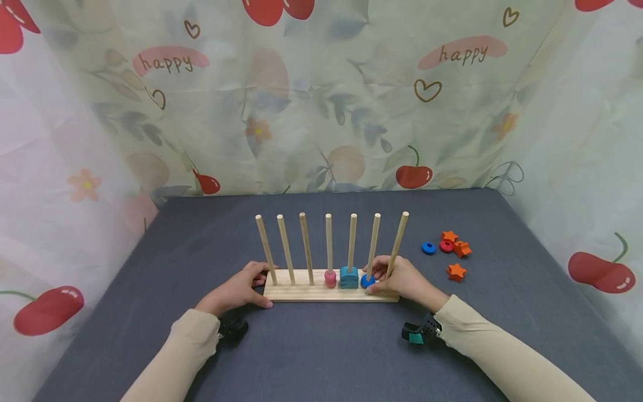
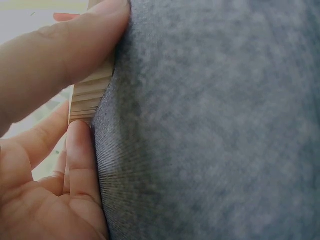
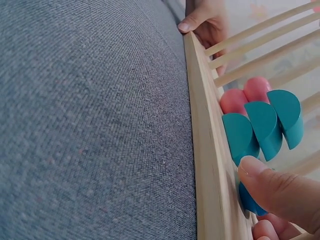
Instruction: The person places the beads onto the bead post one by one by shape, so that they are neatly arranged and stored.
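Observation:
A wooden peg board (image 1: 321,296) with several upright pegs lies across the dark table. My left hand (image 1: 242,287) grips its left end, thumb along the front side and fingers behind the end. At the other end, my right hand (image 1: 404,280) pinches a blue ring (image 1: 366,282) low on the second peg from the right. In the right wrist view the thumb covers part of this blue ring (image 3: 250,199). Just left of it, three teal half-round blocks (image 3: 263,129) are stacked on one peg. Two pink beads (image 3: 233,101) sit on the peg beyond.
On the table to the right lie a loose blue ring (image 1: 428,248), a red ring (image 1: 446,246) and several orange stars (image 1: 456,272). A patterned curtain (image 1: 321,111) hangs behind the table's back edge and along both sides.

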Motion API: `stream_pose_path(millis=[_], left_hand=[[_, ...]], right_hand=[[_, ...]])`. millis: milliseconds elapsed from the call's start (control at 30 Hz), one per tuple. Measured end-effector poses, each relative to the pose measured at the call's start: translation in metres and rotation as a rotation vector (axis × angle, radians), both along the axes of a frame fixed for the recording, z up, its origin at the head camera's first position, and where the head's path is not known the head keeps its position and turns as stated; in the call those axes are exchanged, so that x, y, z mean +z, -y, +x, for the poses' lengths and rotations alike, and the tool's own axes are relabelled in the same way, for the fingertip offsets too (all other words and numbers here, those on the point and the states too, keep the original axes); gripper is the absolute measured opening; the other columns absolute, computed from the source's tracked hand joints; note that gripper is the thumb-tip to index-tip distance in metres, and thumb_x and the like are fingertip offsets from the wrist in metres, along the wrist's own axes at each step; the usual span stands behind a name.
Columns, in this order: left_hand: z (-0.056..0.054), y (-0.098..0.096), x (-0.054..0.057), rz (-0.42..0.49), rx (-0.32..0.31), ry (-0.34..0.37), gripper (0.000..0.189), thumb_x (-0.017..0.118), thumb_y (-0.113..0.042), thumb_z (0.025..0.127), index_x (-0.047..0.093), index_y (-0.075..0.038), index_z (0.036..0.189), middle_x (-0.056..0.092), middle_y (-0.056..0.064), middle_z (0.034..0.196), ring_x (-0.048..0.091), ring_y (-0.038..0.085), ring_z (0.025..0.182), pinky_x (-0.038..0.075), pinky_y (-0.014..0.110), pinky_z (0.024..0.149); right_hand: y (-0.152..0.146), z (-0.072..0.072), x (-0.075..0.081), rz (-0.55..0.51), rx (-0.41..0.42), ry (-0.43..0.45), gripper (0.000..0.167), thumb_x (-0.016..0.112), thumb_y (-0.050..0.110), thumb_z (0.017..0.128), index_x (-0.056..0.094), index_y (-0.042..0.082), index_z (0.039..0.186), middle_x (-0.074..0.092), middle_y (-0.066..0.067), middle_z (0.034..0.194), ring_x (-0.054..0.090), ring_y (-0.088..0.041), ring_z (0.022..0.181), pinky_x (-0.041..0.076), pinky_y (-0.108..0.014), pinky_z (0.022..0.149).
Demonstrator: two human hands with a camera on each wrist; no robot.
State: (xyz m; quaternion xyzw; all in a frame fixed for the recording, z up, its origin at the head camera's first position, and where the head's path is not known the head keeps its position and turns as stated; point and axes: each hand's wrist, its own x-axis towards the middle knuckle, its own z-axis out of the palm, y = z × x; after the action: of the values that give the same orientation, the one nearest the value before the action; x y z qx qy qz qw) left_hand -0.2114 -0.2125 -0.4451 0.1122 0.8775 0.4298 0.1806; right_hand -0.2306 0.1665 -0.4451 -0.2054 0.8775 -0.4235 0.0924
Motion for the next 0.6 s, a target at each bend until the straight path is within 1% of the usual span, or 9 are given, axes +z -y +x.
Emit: stream_pose_path(millis=[200,333,467,533,600], left_hand=[[0.000,0.001,-0.002,0.000,0.006,0.002,0.078,0.088,-0.013,0.069,0.050,-0.006,0.137,0.040,0.016,0.125,0.043,0.028,0.113,0.038,0.047,0.103],[-0.001,0.001,-0.005,0.003,0.010,0.009,0.078,0.088,-0.014,0.069,0.050,-0.008,0.137,0.040,0.015,0.126,0.044,0.028,0.115,0.038,0.048,0.104],[-0.002,0.002,-0.006,0.001,-0.001,-0.003,0.079,0.088,-0.015,0.069,0.050,-0.008,0.137,0.041,0.015,0.125,0.044,0.029,0.114,0.038,0.049,0.103],[-0.001,0.002,-0.006,0.000,-0.003,-0.009,0.079,0.088,-0.014,0.068,0.050,-0.008,0.137,0.041,0.015,0.124,0.044,0.029,0.114,0.038,0.049,0.103],[-0.001,0.003,-0.005,0.000,0.003,-0.003,0.079,0.088,-0.014,0.069,0.050,-0.008,0.137,0.041,0.015,0.125,0.044,0.029,0.115,0.038,0.049,0.104]], right_hand=[[-0.001,0.001,-0.001,-0.011,0.000,0.017,0.032,0.087,0.018,0.070,0.070,0.008,0.096,0.067,-0.001,0.083,0.058,-0.015,0.076,0.050,-0.021,0.068],[-0.009,0.003,0.002,-0.029,-0.007,0.055,0.038,0.085,0.022,0.073,0.069,0.007,0.104,0.068,-0.005,0.092,0.062,-0.017,0.084,0.052,-0.027,0.075],[-0.025,0.003,0.011,-0.094,-0.031,0.090,0.044,0.083,0.019,0.075,0.066,0.002,0.112,0.068,-0.014,0.105,0.065,-0.024,0.095,0.055,-0.034,0.082],[-0.033,0.003,0.018,-0.111,-0.036,0.083,0.047,0.082,0.015,0.077,0.064,-0.001,0.117,0.067,-0.019,0.113,0.066,-0.028,0.100,0.055,-0.037,0.085],[-0.042,0.003,0.028,-0.100,-0.053,0.070,0.049,0.081,0.016,0.079,0.062,-0.002,0.121,0.064,-0.021,0.118,0.064,-0.032,0.105,0.054,-0.039,0.087]])
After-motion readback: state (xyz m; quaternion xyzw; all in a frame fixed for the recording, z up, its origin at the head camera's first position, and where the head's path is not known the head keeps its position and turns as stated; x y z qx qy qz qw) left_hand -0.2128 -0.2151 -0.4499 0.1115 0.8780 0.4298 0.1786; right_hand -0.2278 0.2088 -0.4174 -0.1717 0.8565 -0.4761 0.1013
